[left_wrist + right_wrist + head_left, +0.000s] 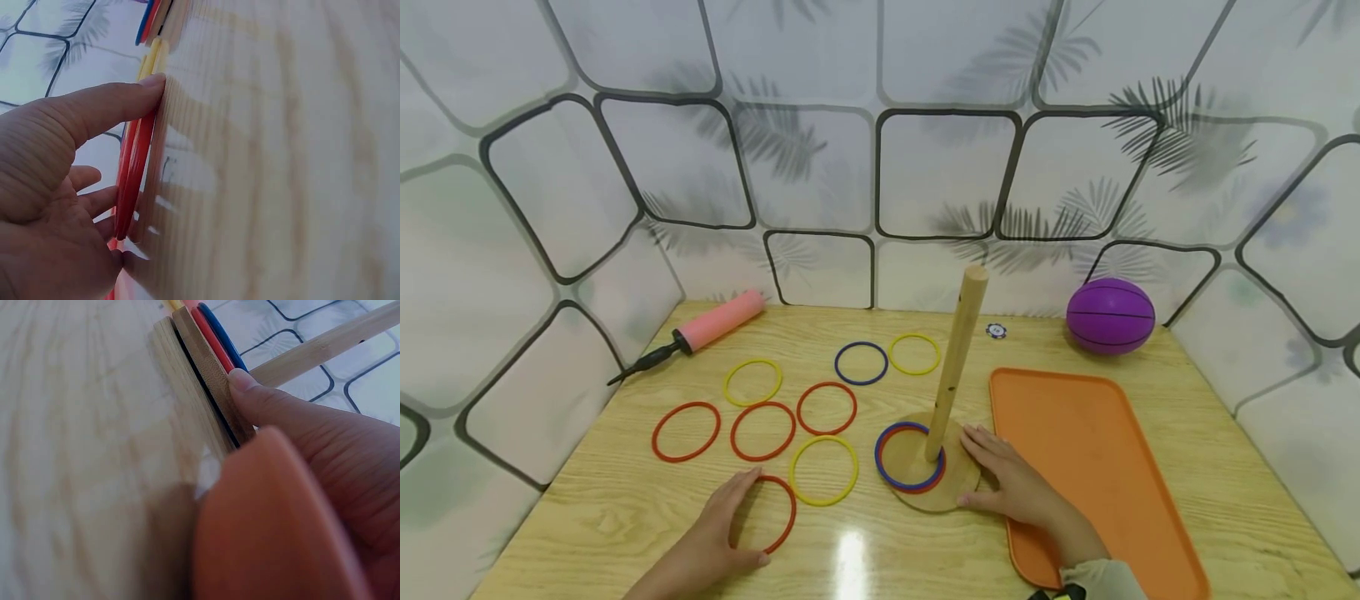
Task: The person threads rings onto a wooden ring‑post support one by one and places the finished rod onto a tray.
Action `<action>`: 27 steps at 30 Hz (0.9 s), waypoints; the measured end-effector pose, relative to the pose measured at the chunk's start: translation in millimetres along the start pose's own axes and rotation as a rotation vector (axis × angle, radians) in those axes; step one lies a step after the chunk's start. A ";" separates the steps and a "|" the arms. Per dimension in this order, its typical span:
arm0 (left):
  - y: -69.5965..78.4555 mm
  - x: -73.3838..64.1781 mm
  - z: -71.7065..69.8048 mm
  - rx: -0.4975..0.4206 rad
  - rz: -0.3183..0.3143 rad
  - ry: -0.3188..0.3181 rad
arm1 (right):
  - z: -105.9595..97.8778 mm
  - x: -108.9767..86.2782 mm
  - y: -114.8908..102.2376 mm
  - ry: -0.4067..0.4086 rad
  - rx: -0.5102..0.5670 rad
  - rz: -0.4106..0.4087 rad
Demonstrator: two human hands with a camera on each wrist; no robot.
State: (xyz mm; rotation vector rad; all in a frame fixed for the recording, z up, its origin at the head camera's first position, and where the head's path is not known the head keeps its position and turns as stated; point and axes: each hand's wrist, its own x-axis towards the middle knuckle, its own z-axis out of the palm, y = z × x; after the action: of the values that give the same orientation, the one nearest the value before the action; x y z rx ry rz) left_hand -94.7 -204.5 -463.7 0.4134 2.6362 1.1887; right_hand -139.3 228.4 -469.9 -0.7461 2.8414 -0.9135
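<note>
My left hand (pixel 718 529) spans the near-left red ring (pixel 792 521), its thumb at the near rim and its fingers at the far side. In the left wrist view, the thumb presses the edge of this red ring (pixel 139 169), which lies low at the table. My right hand (pixel 1018 483) holds the right edge of a wooden peg stand (pixel 956 367), thumb in front and fingers behind. A blue ring (pixel 880 468) and a red ring (pixel 934 485) lie stacked on its round base, beside or around the post; I cannot tell which. The right wrist view shows the thumb against the base (pixel 209 369).
Red rings (pixel 763 431), yellow rings (pixel 823 471) and a blue ring (pixel 861 363) lie on the table. An orange tray (pixel 1075 417) sits beneath my right forearm. Farther back are a pink pump (pixel 722 321), a poker chip (pixel 996 331) and a purple ball (pixel 1110 317).
</note>
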 end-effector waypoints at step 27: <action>29.5 2.4 -11.5 -0.062 0.161 -0.033 | -1.8 -0.6 0.2 -0.021 0.001 0.018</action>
State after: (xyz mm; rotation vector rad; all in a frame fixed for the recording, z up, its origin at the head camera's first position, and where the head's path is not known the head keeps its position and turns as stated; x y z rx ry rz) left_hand -95.8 -193.0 -434.1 0.6383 2.5715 1.2955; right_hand -139.2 229.8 -468.6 -0.7252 2.8244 -0.8984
